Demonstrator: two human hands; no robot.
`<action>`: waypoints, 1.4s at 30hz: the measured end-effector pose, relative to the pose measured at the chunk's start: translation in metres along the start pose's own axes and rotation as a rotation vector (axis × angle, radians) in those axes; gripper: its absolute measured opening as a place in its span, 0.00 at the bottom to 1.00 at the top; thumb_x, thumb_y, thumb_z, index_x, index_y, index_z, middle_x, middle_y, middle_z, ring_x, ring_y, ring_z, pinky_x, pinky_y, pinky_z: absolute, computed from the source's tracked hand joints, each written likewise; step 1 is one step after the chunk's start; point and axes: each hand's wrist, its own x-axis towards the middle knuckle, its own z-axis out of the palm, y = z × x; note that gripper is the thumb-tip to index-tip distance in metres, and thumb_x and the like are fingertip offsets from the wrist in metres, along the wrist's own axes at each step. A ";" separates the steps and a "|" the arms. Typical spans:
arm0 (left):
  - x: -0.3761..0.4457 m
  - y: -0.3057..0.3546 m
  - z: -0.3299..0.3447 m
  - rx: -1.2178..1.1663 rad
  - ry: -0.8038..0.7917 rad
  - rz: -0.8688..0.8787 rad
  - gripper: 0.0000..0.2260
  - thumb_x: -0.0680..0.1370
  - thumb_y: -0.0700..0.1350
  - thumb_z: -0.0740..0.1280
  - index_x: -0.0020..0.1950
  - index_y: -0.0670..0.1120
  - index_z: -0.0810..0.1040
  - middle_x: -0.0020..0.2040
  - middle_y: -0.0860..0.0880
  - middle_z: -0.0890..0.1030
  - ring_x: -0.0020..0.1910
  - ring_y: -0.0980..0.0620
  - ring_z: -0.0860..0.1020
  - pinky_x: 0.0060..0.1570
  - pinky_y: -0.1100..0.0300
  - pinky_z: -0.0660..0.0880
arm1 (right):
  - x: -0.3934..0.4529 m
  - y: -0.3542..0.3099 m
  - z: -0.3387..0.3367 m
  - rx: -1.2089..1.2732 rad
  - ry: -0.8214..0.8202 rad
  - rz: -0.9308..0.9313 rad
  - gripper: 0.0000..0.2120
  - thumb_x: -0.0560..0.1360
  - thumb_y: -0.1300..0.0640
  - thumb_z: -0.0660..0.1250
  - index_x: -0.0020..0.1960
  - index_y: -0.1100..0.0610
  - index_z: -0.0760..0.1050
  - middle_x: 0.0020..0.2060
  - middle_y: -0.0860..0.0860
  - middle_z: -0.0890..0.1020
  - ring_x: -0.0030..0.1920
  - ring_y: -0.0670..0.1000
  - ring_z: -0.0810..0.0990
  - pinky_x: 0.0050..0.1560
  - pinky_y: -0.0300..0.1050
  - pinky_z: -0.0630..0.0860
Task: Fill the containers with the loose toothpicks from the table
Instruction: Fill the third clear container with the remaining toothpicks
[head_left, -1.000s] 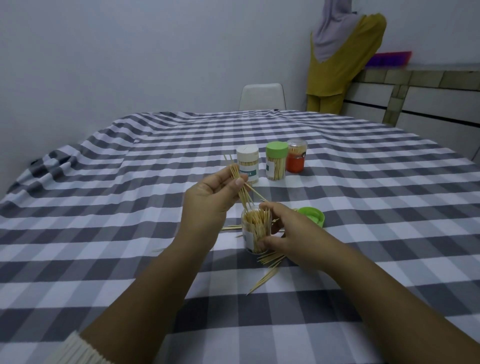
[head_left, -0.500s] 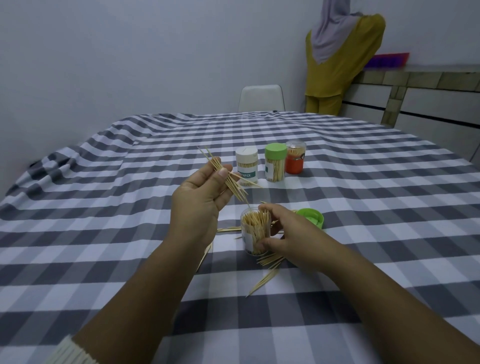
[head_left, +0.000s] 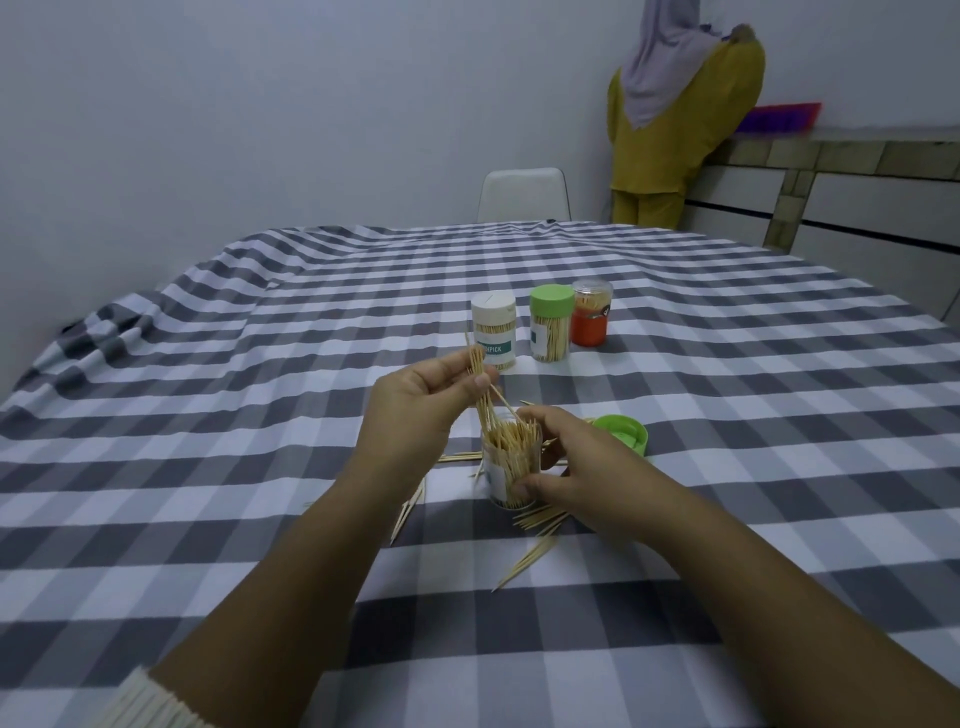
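Toothpicks bunch (head_left: 480, 387) pinched in the left hand (head_left: 415, 410) has swung back down, tips now entering the open jar (head_left: 511, 467) at table centre, gripped by the right hand (head_left: 571, 467) at 3 o'clock, so this load's nearly in.

Toothpick bunch (head_left: 480, 384) above open container (head_left: 511, 470)

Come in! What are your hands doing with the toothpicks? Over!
Left hand pinches toothpick bunch over open jar. Right hand grips jar. Loose toothpicks remain.
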 end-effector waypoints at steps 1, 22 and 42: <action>0.000 0.000 0.001 0.022 -0.015 0.011 0.10 0.74 0.39 0.69 0.52 0.50 0.80 0.49 0.49 0.84 0.51 0.55 0.82 0.55 0.60 0.76 | 0.000 0.000 0.000 0.000 0.001 -0.002 0.31 0.72 0.55 0.71 0.70 0.45 0.61 0.49 0.39 0.73 0.50 0.42 0.74 0.46 0.34 0.75; 0.000 -0.005 0.003 0.574 -0.269 -0.073 0.15 0.79 0.55 0.61 0.61 0.53 0.79 0.72 0.53 0.68 0.69 0.52 0.68 0.59 0.61 0.62 | -0.003 -0.004 -0.002 -0.005 -0.004 0.016 0.31 0.73 0.54 0.70 0.72 0.45 0.59 0.52 0.42 0.72 0.50 0.42 0.73 0.45 0.34 0.75; -0.002 -0.002 -0.082 1.156 -0.458 -0.358 0.19 0.72 0.48 0.73 0.62 0.51 0.77 0.52 0.54 0.78 0.48 0.55 0.75 0.49 0.64 0.72 | -0.004 -0.007 0.000 -0.020 -0.017 0.029 0.33 0.73 0.55 0.70 0.73 0.48 0.58 0.55 0.44 0.73 0.53 0.44 0.74 0.48 0.35 0.75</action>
